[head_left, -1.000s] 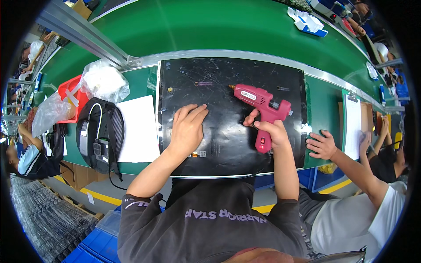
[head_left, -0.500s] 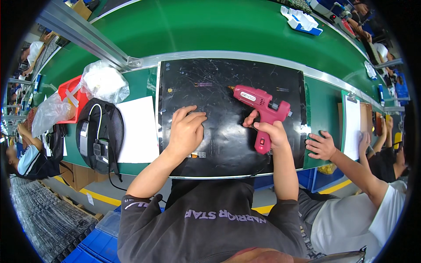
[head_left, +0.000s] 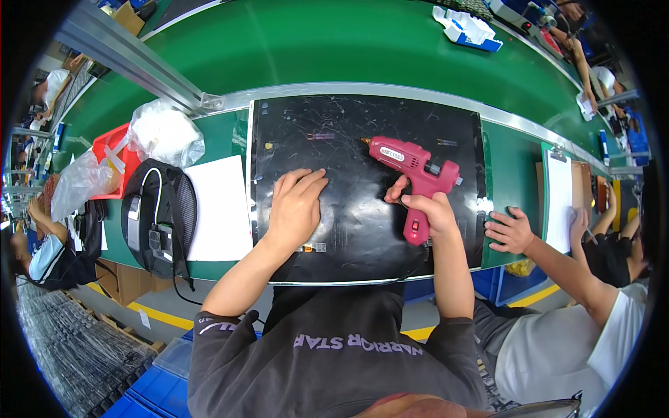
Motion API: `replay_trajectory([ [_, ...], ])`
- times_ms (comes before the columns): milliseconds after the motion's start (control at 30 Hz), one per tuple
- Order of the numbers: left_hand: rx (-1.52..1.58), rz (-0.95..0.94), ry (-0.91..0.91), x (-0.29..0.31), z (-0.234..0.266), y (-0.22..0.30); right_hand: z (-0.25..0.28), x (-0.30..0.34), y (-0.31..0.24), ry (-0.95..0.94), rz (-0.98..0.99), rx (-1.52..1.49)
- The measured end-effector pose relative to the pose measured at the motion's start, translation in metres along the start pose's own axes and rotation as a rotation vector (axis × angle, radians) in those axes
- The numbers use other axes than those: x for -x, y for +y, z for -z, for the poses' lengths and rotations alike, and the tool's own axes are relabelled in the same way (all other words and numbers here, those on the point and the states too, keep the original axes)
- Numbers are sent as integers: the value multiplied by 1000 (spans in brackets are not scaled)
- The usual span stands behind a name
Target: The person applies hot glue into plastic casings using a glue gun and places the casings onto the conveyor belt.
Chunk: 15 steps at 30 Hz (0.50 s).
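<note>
Head view: right grip (head_left: 439,216) wrapped round pink glue gun (head_left: 421,177); left grip (head_left: 295,207) flat, uncurled; white-blue part (head_left: 468,30) shifted leftward.

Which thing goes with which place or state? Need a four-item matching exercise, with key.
Things
1. glue gun
2. left hand
3. black bag
4. red bin

Places or states
A. against the left side of the white sheet
B. in the right hand
C. among clear plastic bags
D. palm down, at the left half of the black mat

Pairs: 1-B, 2-D, 3-A, 4-C
</note>
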<state>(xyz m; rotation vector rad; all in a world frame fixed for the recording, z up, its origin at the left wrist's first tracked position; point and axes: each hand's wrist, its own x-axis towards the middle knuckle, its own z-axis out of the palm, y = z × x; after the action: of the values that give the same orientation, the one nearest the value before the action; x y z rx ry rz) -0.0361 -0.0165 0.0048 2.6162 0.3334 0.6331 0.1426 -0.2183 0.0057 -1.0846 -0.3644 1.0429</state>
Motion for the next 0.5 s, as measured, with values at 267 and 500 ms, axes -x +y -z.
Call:
replay_trajectory([
  [267,17,-10,23,1,2,0,-1,-1,0,10,-7,-1],
  [500,35,-30,38,2,1,-3,-2,0,-1,24,-2,19],
])
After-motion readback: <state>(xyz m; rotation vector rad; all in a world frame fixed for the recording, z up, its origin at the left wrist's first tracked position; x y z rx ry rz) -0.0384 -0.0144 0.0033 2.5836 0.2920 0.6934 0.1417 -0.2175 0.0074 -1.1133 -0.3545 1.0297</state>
